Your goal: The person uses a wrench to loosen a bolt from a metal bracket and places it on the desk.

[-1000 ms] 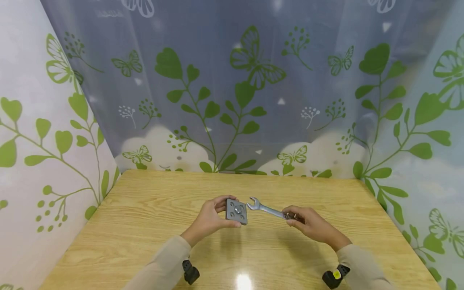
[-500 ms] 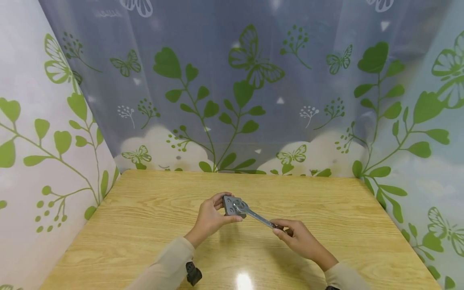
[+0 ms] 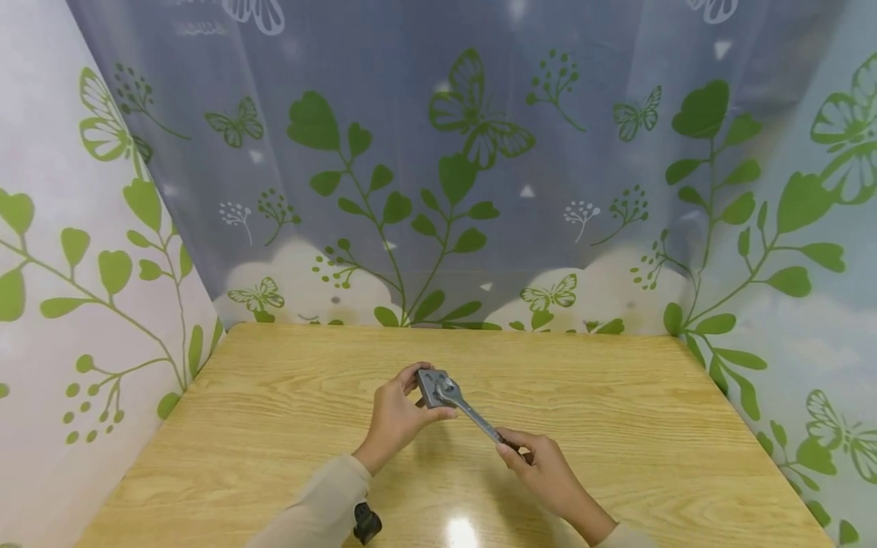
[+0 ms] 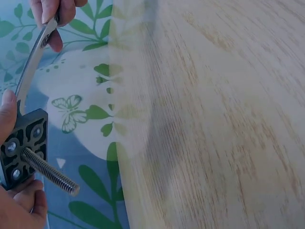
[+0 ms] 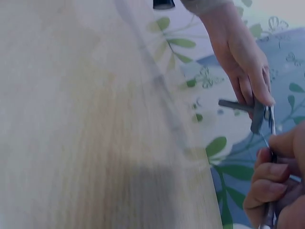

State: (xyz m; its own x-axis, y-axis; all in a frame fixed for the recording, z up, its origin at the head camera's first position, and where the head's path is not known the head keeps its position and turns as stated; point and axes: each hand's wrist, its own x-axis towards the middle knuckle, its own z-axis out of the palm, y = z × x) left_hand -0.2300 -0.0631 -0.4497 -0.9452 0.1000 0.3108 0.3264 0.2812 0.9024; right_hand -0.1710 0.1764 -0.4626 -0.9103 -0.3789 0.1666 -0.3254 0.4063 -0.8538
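Observation:
My left hand (image 3: 396, 418) grips a square grey plate (image 3: 426, 388) by its edges, above the table. A bolt runs through the plate; its threaded shank (image 4: 52, 172) sticks out of the back in the left wrist view. Several smaller holes or recesses surround it. My right hand (image 3: 544, 468) holds the far end of a metal open-end wrench (image 3: 479, 420), whose head sits at the bolt head on the plate's front. The wrench slants down to the right. Seen edge-on in the right wrist view, the plate (image 5: 258, 118) lies between left thumb and fingers. The wrench largely covers the bolt head.
A wooden table (image 3: 288, 426) lies beneath both hands. Cloth with green leaves and butterflies (image 3: 384, 152) hangs behind it and along both sides. A black wrist device (image 3: 366, 524) is on the left sleeve.
The right hand has moved left and toward the body, bringing the wrench from apart from the plate onto the bolt head. Its handle has since swung downward. The plate has shifted slightly left and tilted.

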